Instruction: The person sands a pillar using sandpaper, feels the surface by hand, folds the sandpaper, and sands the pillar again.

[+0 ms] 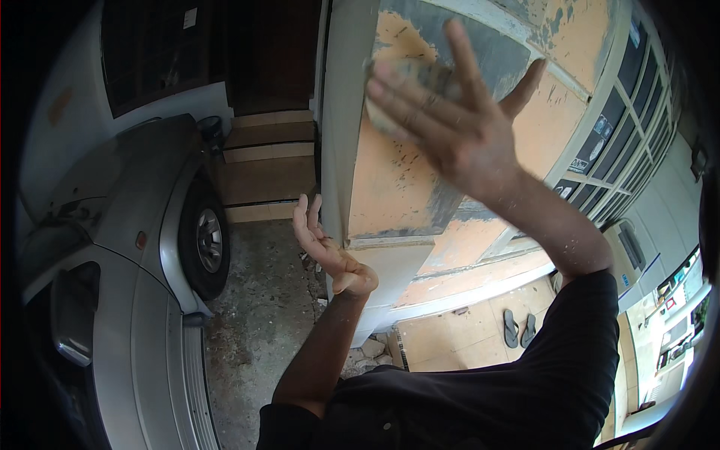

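Observation:
My right hand (461,129) is raised against a wall panel (388,191) of peeling orange paint with grey patches. Under its outstretched fingers is a blurred, pale, worn pad (388,121), perhaps folded sandpaper, pressed flat to the surface. The thumb and one finger stick out away from the pad. My left hand (332,253) is lower, beside the panel's bottom left corner, with fingers spread and bent and nothing in it. Whether it touches the white edge of the pillar (343,112) I cannot tell. Dark scrape marks and specks show on the paint below the pad.
A silver car (129,270) stands close on the left, over rough concrete (253,315). Tiled steps (270,160) rise to a dark doorway. Flip-flops (511,329) lie on the tiled floor (444,343), near broken stones (371,350). A barred window (607,135) is at the right.

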Action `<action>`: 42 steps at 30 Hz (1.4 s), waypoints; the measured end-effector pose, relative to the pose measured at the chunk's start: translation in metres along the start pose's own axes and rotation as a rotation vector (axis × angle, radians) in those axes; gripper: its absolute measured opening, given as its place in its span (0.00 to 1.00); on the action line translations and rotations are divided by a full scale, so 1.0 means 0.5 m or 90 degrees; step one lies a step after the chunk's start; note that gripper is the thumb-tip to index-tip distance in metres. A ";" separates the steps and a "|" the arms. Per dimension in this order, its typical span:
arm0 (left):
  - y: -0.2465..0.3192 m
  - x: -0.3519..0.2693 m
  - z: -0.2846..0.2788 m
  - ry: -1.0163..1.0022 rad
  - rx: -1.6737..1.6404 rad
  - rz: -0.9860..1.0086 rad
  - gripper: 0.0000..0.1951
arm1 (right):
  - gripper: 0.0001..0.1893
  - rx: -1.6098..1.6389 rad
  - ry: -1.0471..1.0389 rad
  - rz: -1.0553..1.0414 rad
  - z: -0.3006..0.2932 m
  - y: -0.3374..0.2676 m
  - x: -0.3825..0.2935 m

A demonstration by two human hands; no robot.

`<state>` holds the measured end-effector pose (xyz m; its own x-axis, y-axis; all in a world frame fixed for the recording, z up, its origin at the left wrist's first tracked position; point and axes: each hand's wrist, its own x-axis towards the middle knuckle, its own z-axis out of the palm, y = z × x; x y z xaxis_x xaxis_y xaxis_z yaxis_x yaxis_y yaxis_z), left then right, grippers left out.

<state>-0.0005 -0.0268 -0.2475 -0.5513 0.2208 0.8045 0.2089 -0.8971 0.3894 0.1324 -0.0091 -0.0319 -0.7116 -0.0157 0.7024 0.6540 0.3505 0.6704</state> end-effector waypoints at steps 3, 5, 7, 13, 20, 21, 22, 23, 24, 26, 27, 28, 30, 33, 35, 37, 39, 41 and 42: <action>-0.003 0.003 0.024 -0.014 -0.022 0.000 0.61 | 0.25 0.051 -0.149 -0.179 0.015 -0.126 -0.205; -0.008 0.007 0.022 -0.024 -0.018 0.014 0.61 | 0.23 0.036 -0.140 -0.220 0.040 -0.135 -0.229; -0.011 0.004 0.019 -0.040 -0.008 0.023 0.62 | 0.20 0.071 0.051 -0.182 0.037 -0.076 -0.132; -0.003 0.000 0.009 0.002 -0.018 -0.031 0.65 | 0.22 0.016 0.030 -0.044 -0.030 0.029 0.024; -0.012 -0.003 0.004 -0.064 0.042 0.006 0.68 | 0.20 0.037 -0.059 -0.200 -0.023 0.021 -0.022; -0.011 -0.008 0.003 -0.063 0.052 0.002 0.68 | 0.20 -0.018 -0.104 -0.176 -0.042 0.051 0.022; -0.014 -0.006 0.010 -0.051 0.041 0.036 0.67 | 0.20 -0.015 -0.105 -0.177 -0.040 0.055 0.019; -0.016 -0.005 0.017 -0.038 0.030 0.071 0.67 | 0.20 -0.048 -0.100 -0.181 -0.037 0.058 0.014; -0.026 -0.004 0.025 -0.039 0.030 0.069 0.67 | 0.19 -0.086 -0.097 -0.182 -0.027 0.058 0.007; -0.033 -0.007 0.041 0.010 -0.027 0.102 0.66 | 0.20 -0.054 -0.051 -0.170 0.034 -0.055 -0.143; -0.033 -0.010 0.039 0.012 -0.027 0.099 0.66 | 0.20 -0.105 -0.134 -0.272 0.036 -0.082 -0.156; -0.032 -0.012 0.036 0.015 -0.021 0.105 0.64 | 0.20 -0.105 -0.137 -0.274 0.033 -0.077 -0.162; -0.036 -0.019 0.025 0.027 -0.002 0.115 0.62 | 0.19 -0.006 0.005 -0.243 0.021 -0.059 -0.128; -0.056 -0.025 0.020 0.037 0.060 0.163 0.63 | 0.26 -0.064 0.004 -0.063 -0.035 0.077 0.023; -0.049 -0.031 0.022 0.061 0.089 0.149 0.64 | 0.25 -0.068 0.012 -0.060 -0.014 0.083 0.007; -0.043 -0.028 0.021 0.061 0.075 0.134 0.64 | 0.23 -0.039 0.073 -0.075 0.003 -0.075 -0.070; -0.029 -0.032 0.024 0.062 0.057 0.120 0.64 | 0.22 0.136 -0.151 -0.228 0.024 -0.160 -0.244; -0.026 -0.024 0.036 0.056 0.030 0.103 0.65 | 0.22 0.160 -0.106 -0.255 0.040 -0.151 -0.251; -0.031 -0.024 0.030 0.015 0.046 0.100 0.66 | 0.22 0.159 -0.103 -0.259 0.049 -0.133 -0.241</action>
<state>0.0148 -0.0100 -0.2564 -0.5263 0.0694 0.8475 0.3513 -0.8899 0.2910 0.1683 -0.0074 -0.1667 -0.9397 -0.0594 0.3368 0.2480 0.5599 0.7906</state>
